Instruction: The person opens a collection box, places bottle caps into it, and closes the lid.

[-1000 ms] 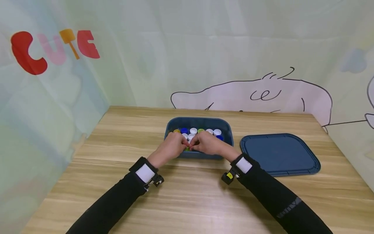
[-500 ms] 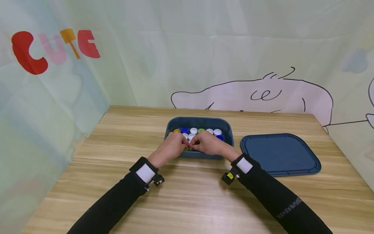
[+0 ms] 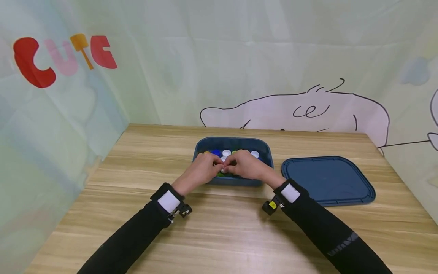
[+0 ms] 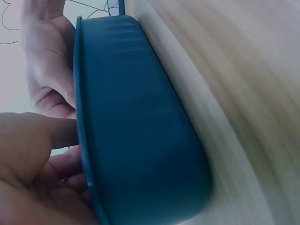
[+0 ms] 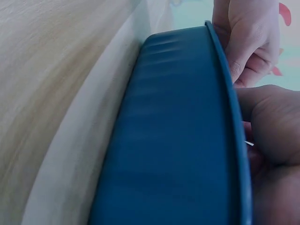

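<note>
A dark blue plastic box (image 3: 205, 141) holds several bottle caps, mostly white, with blue, green and yellow ones among them. My left hand (image 3: 202, 167) reaches over its near rim from the left, fingers bent and tips over the caps. From the right, my right hand (image 3: 248, 164) meets it, thumb and forefinger drawn close together. The fingertips nearly touch above a white bottle cap (image 3: 223, 170). In both wrist views the box's wall (image 4: 131, 108) hides part of the fingers. Whether either hand pinches a cap cannot be made out.
A flat dark blue lid (image 3: 328, 180) lies on the wooden table (image 3: 219, 236) to the right of the box. A printed cloth backdrop (image 3: 164, 76) stands behind the table and along its left side.
My right hand has shifted slightly up and right, covering some caps at the back right. The left hand's fingers have shifted a little. The box and lid have stayed put.
</note>
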Demonstrator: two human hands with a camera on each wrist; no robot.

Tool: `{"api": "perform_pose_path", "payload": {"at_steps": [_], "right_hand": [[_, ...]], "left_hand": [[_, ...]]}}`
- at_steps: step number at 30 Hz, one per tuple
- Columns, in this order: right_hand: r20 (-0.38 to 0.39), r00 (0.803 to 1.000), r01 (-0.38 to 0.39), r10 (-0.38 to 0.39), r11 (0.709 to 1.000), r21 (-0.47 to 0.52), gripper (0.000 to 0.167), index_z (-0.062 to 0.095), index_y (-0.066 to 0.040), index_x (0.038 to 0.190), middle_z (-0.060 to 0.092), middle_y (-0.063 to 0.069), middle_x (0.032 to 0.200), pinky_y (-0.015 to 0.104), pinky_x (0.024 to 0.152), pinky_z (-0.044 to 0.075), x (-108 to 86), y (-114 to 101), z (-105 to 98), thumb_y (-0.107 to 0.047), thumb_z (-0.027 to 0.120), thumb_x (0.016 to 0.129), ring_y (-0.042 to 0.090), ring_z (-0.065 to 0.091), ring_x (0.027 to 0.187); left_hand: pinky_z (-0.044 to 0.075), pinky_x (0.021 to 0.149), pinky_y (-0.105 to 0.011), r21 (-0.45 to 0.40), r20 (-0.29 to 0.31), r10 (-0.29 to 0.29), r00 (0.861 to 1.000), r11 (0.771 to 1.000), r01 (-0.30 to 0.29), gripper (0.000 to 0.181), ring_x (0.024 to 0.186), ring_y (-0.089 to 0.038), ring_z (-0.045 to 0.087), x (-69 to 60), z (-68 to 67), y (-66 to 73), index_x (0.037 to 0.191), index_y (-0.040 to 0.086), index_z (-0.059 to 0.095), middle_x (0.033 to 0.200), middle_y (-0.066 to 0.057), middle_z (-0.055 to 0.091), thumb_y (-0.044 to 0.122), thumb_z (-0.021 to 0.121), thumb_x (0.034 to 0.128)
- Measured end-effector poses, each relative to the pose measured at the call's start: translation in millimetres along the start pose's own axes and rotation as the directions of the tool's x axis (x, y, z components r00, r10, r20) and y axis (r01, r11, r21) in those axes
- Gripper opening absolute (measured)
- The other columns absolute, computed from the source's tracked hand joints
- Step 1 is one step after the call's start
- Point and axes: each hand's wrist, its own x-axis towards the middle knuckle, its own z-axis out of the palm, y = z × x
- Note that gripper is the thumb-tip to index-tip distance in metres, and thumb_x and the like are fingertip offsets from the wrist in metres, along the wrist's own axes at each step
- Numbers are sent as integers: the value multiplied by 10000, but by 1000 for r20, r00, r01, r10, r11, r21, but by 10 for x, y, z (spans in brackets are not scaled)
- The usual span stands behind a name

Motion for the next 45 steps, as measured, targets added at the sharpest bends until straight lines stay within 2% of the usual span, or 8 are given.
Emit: {"api": "perform_pose_path", "payload": {"at_steps": [6,13,21,31,36,38,42,45], "right_hand": [[-102,994,-48,49,999,10,78,786,-42,1002,713,-11,862,267,616,450,-153,-37,-119,-62,722,963,115,551,695],[-242,968,-78,65,996,-45,90,777,-35,1028,727,54,952,296,654,518,-455,-124,-310,-72,718,971,159,621,795],[-386,913,-185,129,976,-112,97,772,-66,1042,727,47,1008,370,701,516,-929,-90,-637,-100,691,999,194,628,869],[-527,840,-276,128,937,-213,74,770,-48,1019,728,109,1041,326,689,526,-1587,330,-820,-46,727,959,220,652,842],[-553,805,-360,214,918,-168,174,734,34,1111,703,222,1086,228,649,480,-1861,680,-886,-24,731,948,294,642,829],[-550,792,-398,265,907,-135,231,696,71,1170,683,278,1124,288,700,509,-1957,813,-915,-30,715,962,372,647,892],[-501,785,-469,365,878,-95,347,596,151,1265,605,390,1223,572,877,492,-2116,1003,-973,-49,675,993,542,569,1102],[-418,787,-548,454,826,-135,465,514,209,1318,522,457,1293,698,926,419,-2222,1106,-1022,-102,666,1007,618,506,1165]], "left_hand": [[483,621,-244,-22,-41,13,999,1000,-14,188,730,-115,623,-5,8,129,1127,79,773,949,-16,728,202,681,1019],[526,664,-297,17,-118,70,990,997,-69,201,886,-169,644,-88,-11,483,1138,90,764,1078,-49,698,230,692,1011],[529,987,-384,83,-61,162,985,984,-157,297,1248,-219,614,-114,100,879,1247,96,729,1371,-84,632,264,703,1003],[467,1064,-324,167,27,361,932,918,-360,325,1302,-200,573,-29,484,1226,1294,104,713,1406,-87,610,267,682,1014],[407,1129,-363,241,85,423,902,870,-431,365,1411,-217,483,86,733,1353,1342,110,685,1459,-84,586,288,662,1024],[392,1141,-374,274,126,401,907,865,-420,399,1435,-240,453,152,821,1399,1380,126,663,1500,-92,548,305,659,1024],[430,1109,-389,325,251,267,930,882,-341,507,1468,-293,379,273,946,1499,1484,195,574,1612,-112,392,371,660,1017],[436,1096,-385,375,348,149,925,883,-283,586,1498,-337,296,338,1039,1562,1544,251,492,1666,-126,259,424,655,1008]]}}
